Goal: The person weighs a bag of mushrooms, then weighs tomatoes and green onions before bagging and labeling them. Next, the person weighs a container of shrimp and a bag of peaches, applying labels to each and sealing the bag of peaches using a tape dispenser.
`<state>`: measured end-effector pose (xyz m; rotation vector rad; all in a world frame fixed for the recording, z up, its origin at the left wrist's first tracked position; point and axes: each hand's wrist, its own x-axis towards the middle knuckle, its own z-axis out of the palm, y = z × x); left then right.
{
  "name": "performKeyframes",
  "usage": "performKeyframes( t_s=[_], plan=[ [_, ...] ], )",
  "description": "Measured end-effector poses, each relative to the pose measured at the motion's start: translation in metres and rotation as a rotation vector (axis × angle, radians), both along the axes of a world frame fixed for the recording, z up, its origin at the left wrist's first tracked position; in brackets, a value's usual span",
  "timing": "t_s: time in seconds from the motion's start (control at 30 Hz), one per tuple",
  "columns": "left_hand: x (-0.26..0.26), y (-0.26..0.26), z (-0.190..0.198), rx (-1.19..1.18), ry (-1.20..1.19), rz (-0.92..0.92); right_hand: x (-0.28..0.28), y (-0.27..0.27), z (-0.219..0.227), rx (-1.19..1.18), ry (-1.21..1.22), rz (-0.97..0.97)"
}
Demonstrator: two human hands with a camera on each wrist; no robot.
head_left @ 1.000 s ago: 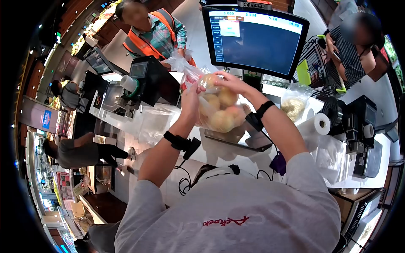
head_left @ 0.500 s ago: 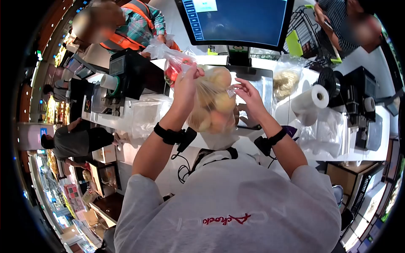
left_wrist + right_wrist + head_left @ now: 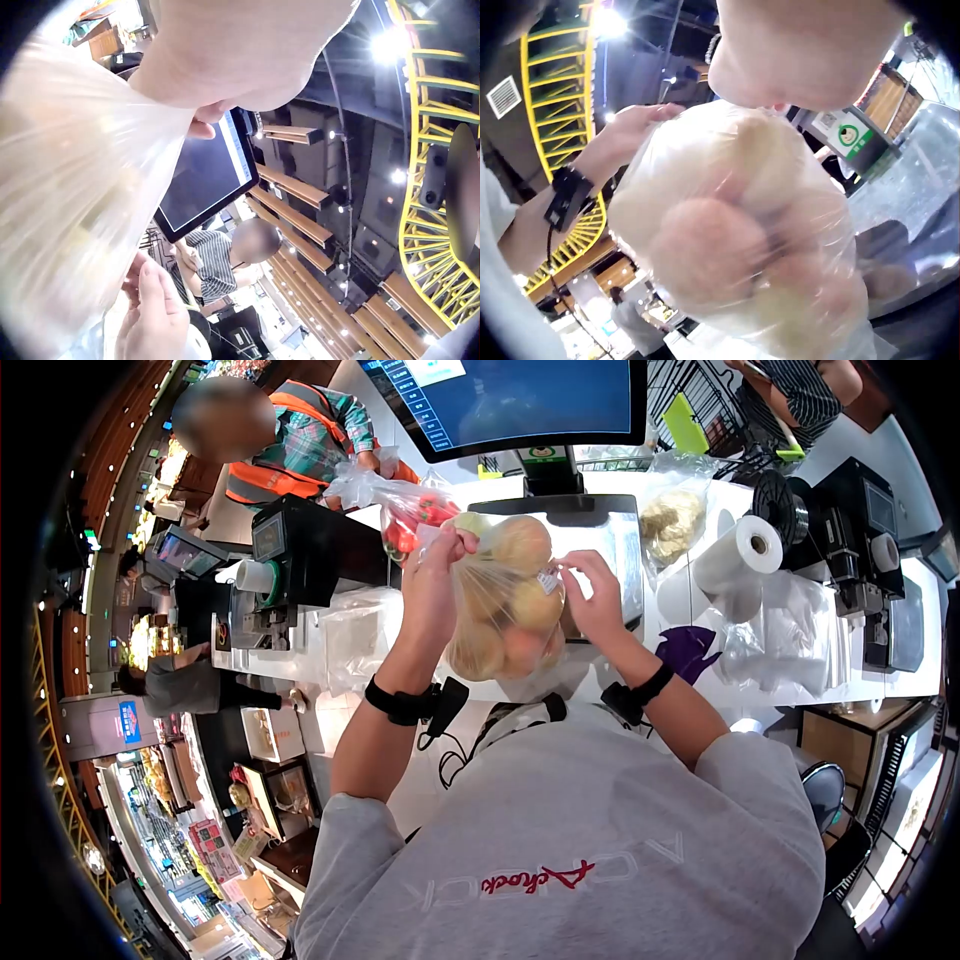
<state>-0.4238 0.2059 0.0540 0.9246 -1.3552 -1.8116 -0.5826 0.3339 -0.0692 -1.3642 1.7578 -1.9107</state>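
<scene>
In the head view my left hand point(image 3: 430, 580) grips the gathered neck of a clear plastic bag of fruit point(image 3: 510, 615). Several round, yellow-pink fruits press against the film, large in the right wrist view. A small white printed label point(image 3: 548, 580) sticks to the bag's right side. My right hand point(image 3: 598, 598) has its fingertips at the edge of that label; I cannot tell whether they pinch it. Seen from the left wrist, the right hand point(image 3: 154, 311) is close against the bag point(image 3: 67, 187), thumb raised.
Behind the bag stand a metal scale plate point(image 3: 612, 545) and a large screen point(image 3: 520, 405). A bag of red vegetables point(image 3: 415, 520) lies near a person in an orange vest point(image 3: 300, 445). Rightward are a bag of pale food point(image 3: 675, 520), a plastic roll point(image 3: 740, 555) and a purple item point(image 3: 688, 650).
My right hand left the bag's top, drew back to the right, then came in to the label. The left hand keeps its hold, and the bag hangs closer to me than before.
</scene>
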Motion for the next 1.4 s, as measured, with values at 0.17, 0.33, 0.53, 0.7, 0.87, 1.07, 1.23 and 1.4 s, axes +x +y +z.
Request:
performKeyframes(
  t_s=[0.17,0.33,0.53,0.7,0.87,1.07,1.23,1.4],
  plan=[
    [-0.020,0.032,-0.006,-0.125,-0.162,-0.061,0.011,0.038,0.008,-0.065,0.427,0.258],
    [-0.028,0.048,0.003,-0.124,-0.147,-0.157,-0.015,0.005,0.060,-0.029,0.379,0.173],
    [-0.020,0.035,0.004,-0.882,-0.403,-0.181,-0.014,-0.032,0.064,0.055,0.499,0.401],
    [-0.010,0.017,0.022,-1.570,-0.732,-0.368,-0.007,-0.033,0.058,0.048,0.512,0.284],
    [-0.005,0.008,0.029,-1.721,-0.970,-0.349,-0.005,-0.025,0.067,0.119,0.434,0.358],
    [-0.003,0.021,0.052,-1.174,-1.409,-0.469,-0.023,-0.035,0.071,0.104,0.465,0.418],
    [0.028,0.010,0.043,-0.669,-1.074,-0.444,-0.048,-0.061,0.042,0.581,-0.398,0.783],
    [0.060,0.027,0.055,-0.052,-0.809,-0.256,-0.028,-0.059,0.045,0.610,-0.852,1.015]
  ],
)
